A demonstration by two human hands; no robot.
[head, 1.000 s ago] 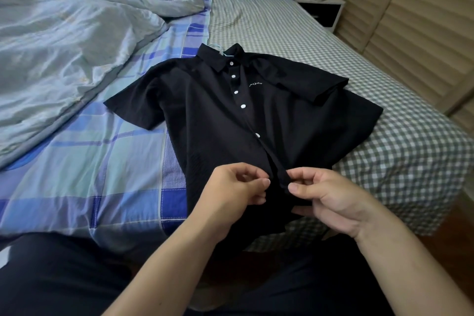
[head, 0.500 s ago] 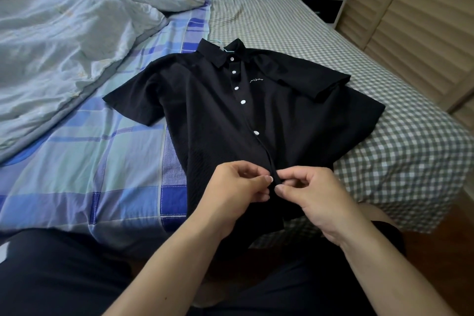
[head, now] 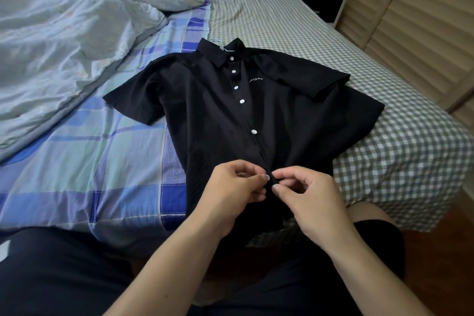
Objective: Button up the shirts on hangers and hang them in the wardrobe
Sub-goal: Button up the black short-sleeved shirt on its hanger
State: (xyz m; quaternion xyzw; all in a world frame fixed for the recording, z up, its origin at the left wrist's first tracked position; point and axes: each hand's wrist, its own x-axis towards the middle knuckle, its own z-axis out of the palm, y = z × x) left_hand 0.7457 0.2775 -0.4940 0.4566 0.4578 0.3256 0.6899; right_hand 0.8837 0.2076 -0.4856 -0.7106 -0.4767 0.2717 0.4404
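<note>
Across the middle of the frame I see the black shirt (head: 218, 120) lying flat on the bed (head: 282, 23), collar toward the top, with a pale blue hanger (head: 220, 45) peeking out at the neck. Five white buttons (head: 242, 101) run down its front, closed. Low in the centre, my hands meet at the shirt's lower front edge: the left hand (head: 230, 190) pinches the fabric from the left, the right hand (head: 307, 195) pinches it from the right, fingertips almost touching. A rumpled pale duvet (head: 64, 41) fills the upper left. Slatted wooden doors (head: 420, 7) stand at the upper right.
</note>
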